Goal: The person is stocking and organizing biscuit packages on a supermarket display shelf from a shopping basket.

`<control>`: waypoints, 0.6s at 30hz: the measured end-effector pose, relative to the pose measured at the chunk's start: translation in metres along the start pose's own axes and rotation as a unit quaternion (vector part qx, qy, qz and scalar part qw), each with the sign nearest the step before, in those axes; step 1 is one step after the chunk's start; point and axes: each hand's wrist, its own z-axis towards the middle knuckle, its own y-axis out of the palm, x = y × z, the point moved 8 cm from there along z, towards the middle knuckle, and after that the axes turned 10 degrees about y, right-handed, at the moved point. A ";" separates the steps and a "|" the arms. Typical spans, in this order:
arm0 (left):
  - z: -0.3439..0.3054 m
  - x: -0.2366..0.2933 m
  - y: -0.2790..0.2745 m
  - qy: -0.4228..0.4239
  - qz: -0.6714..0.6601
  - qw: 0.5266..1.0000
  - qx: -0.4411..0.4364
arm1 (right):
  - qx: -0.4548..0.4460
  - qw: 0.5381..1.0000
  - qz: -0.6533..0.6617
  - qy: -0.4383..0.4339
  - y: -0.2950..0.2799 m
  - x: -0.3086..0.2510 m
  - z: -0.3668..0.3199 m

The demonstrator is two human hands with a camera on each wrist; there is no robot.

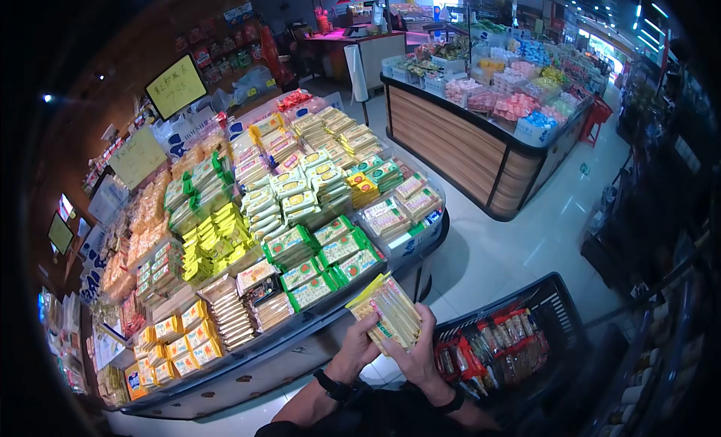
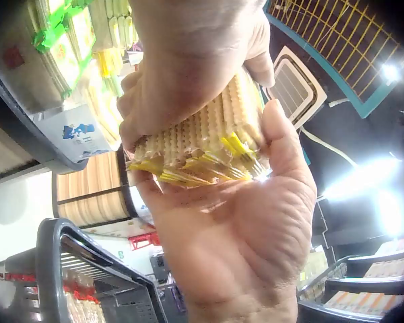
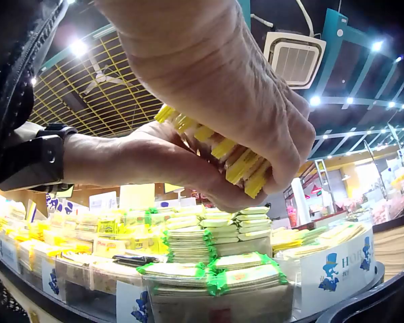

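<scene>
Between both hands is a stack of biscuit packs in clear wrappers with yellow ends and green lettering. My left hand grips its near left side, thumb on the top face. On the opposite side my right hand holds it, fingers along the far edge and thumb on top. In the left wrist view, scalloped biscuit edges and crimped yellow wrapper ends show between the left hand above and the right palm below. The right wrist view shows yellow wrapper ends between the hands.
A display stall of packed snacks stands in front, with green-wrapped packs closest to the hands. At the right is a black shopping basket containing red-wrapped packs. A second wood-sided stall stands beyond the tiled aisle.
</scene>
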 end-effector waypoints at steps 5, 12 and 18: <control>0.001 -0.003 0.001 -0.009 -0.002 1.000 -0.016 | -0.018 1.000 -0.007 0.007 -0.004 -0.001 0.001; 0.003 0.010 -0.013 -0.017 -0.004 1.000 -0.002 | -0.012 0.998 0.045 0.044 0.014 0.009 0.008; 0.024 0.030 -0.019 -0.045 -0.032 0.997 -0.045 | -0.003 0.997 0.042 0.068 0.032 0.002 0.032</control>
